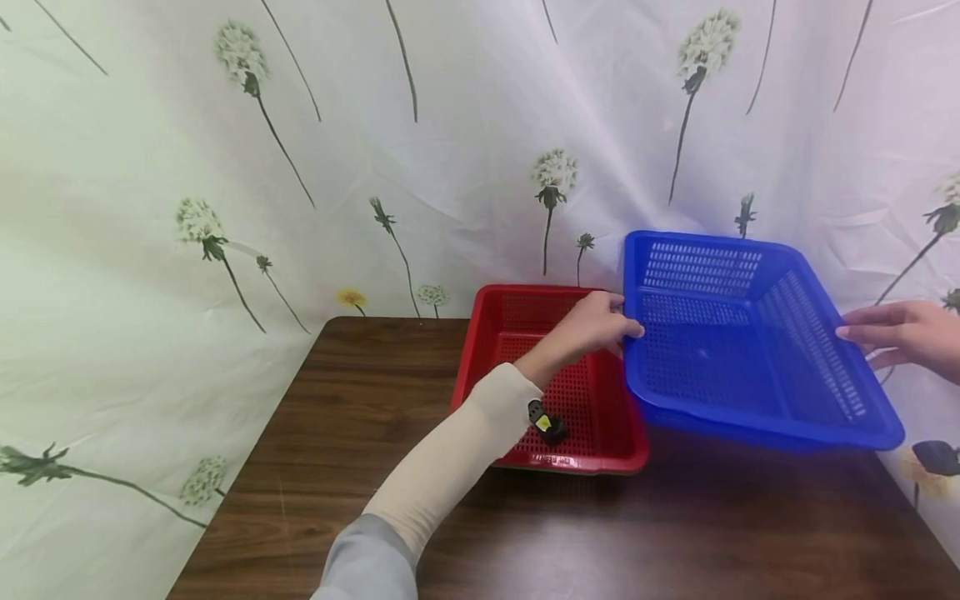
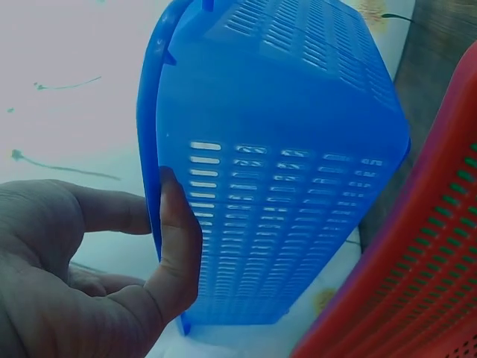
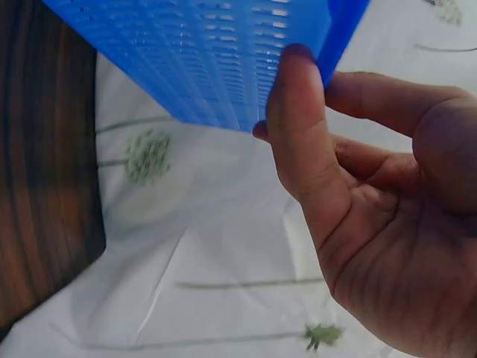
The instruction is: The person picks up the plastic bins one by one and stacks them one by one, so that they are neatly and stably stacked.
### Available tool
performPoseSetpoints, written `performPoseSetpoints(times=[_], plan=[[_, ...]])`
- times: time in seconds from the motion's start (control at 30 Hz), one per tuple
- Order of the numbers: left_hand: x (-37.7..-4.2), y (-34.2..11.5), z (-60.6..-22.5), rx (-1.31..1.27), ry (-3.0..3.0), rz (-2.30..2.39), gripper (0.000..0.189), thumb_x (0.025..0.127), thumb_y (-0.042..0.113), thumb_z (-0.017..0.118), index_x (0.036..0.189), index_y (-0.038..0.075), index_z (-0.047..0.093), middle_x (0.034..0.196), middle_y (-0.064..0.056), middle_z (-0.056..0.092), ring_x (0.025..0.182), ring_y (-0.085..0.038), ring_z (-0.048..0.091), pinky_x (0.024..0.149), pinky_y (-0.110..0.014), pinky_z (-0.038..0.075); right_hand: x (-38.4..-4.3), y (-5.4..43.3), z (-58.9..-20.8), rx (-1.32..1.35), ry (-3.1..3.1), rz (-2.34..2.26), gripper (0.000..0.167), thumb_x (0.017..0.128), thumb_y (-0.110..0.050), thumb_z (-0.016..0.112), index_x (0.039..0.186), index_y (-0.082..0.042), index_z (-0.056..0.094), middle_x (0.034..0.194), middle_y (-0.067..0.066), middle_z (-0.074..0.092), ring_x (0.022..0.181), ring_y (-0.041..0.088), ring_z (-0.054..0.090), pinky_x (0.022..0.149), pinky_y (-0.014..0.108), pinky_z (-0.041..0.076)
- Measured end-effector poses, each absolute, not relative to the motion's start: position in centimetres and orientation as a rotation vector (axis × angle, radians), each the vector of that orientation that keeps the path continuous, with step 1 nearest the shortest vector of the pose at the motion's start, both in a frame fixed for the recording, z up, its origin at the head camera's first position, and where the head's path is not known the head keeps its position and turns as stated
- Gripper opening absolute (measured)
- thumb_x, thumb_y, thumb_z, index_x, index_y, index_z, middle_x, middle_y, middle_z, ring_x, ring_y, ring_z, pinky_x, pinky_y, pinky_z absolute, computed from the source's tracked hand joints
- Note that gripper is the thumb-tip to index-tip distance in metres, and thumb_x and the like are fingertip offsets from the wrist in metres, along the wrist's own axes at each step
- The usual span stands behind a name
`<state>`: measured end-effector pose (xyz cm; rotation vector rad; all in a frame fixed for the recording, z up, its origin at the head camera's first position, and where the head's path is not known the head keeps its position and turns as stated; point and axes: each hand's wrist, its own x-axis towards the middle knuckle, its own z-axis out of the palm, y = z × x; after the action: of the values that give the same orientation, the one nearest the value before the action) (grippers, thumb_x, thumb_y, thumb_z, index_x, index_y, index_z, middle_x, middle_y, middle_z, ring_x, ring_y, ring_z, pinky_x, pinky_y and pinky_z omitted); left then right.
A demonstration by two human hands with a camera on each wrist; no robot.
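A blue plastic basket point(image 1: 697, 354) with slotted walls is held up between my two hands, tilted above the right part of the table. My left hand point(image 1: 594, 323) pinches its left rim, thumb on one side and fingers on the other, as the left wrist view point(image 2: 97, 261) also shows. On the opposite rim my right hand point(image 1: 911, 335) pinches with thumb and fingers, seen close up in the right wrist view. A red plastic basket point(image 1: 622, 421) rests just left of the blue one, partly hidden behind my left forearm. A green edge peeks out under the red basket's front.
The dark wood-grain table point(image 1: 337, 425) extends to the left and front of the baskets. Behind it hangs a white curtain point(image 1: 465, 167) printed with dandelions, close to the table's back edge.
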<state>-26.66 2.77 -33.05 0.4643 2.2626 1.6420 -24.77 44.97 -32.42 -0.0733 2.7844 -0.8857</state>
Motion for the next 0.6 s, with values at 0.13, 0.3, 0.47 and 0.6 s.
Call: performPoseSetpoints(times=[0.13, 0.3, 0.47, 0.6], plan=[[-26.9, 1.4, -32.7, 0.5, 2.274, 1.64, 0.045, 0.1, 0.005, 0.07, 0.141, -0.009, 0.06, 0.101, -0.017, 0.076, 0.076, -0.022, 0.076, 0.075, -0.04, 0.068, -24.5, 43.7, -31.5, -0.091, 2.797, -0.927, 0.072, 0.112, -0.028, 0.055, 0.146, 0.031, 0.032, 0.117, 0.033, 0.072, 0.082, -0.01, 0.063, 0.074, 0.028, 0.065], [-26.9, -0.6, -32.1, 0.505, 2.254, 1.646, 0.046, 0.101, 0.006, 0.068, 0.144, -0.006, 0.058, 0.105, -0.019, 0.075, 0.084, -0.024, 0.077, 0.081, -0.042, 0.068, -23.9, 41.6, -30.4, -0.12, 2.773, -0.912, 0.072, 0.113, -0.031, 0.054, 0.149, 0.028, 0.033, 0.13, 0.041, 0.065, 0.084, -0.008, 0.066, 0.075, 0.025, 0.064], [-26.7, -2.5, -31.3, 0.497, 2.262, 1.618, 0.057, 0.103, 0.008, 0.067, 0.156, -0.002, 0.048, 0.112, -0.021, 0.073, 0.093, -0.026, 0.078, 0.079, -0.036, 0.067, -23.5, 39.6, -29.6, -0.163, 2.78, -0.942, 0.068, 0.113, -0.025, 0.054, 0.147, 0.03, 0.034, 0.134, 0.046, 0.06, 0.086, -0.001, 0.071, 0.074, 0.024, 0.063], [-26.6, -3.9, -30.9, 0.491, 2.283, 1.608, 0.06, 0.103, 0.008, 0.067, 0.158, -0.001, 0.046, 0.11, -0.019, 0.072, 0.096, -0.028, 0.077, 0.08, -0.036, 0.067, -23.8, 38.5, -29.6, -0.227, 2.758, -1.06, 0.061, 0.111, -0.018, 0.056, 0.145, 0.03, 0.038, 0.123, 0.034, 0.072, 0.086, -0.001, 0.072, 0.075, 0.025, 0.064]])
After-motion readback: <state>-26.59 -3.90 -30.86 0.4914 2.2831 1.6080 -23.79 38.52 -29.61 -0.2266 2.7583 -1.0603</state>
